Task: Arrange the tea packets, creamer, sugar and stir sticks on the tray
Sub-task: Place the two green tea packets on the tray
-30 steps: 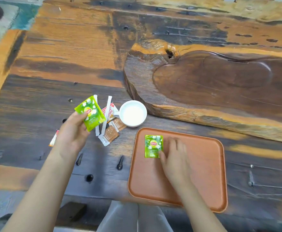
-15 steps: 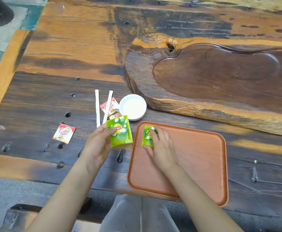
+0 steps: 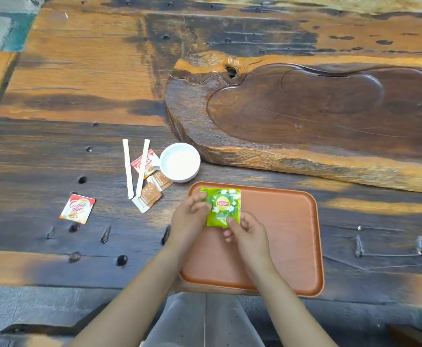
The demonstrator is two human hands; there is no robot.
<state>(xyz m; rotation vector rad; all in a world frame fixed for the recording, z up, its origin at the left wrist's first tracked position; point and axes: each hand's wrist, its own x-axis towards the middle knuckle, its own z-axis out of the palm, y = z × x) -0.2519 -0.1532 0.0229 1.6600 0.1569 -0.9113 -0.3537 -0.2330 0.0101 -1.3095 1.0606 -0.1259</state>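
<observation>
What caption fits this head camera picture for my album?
Both hands, left hand and right hand, hold a green tea packet over the orange tray.

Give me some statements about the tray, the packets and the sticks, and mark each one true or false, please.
1. Both hands, left and right, touch the green tea packet. True.
2. The white bowl sits on the tray. False: it stands on the table, beyond the tray's far left corner.
3. The two stir sticks lie on the table. True.
4. The creamer packet is on the tray. False: it lies on the table, far left of the tray.
5. The brown sugar packets are on the tray. False: they lie on the table, beside the sticks.
</observation>
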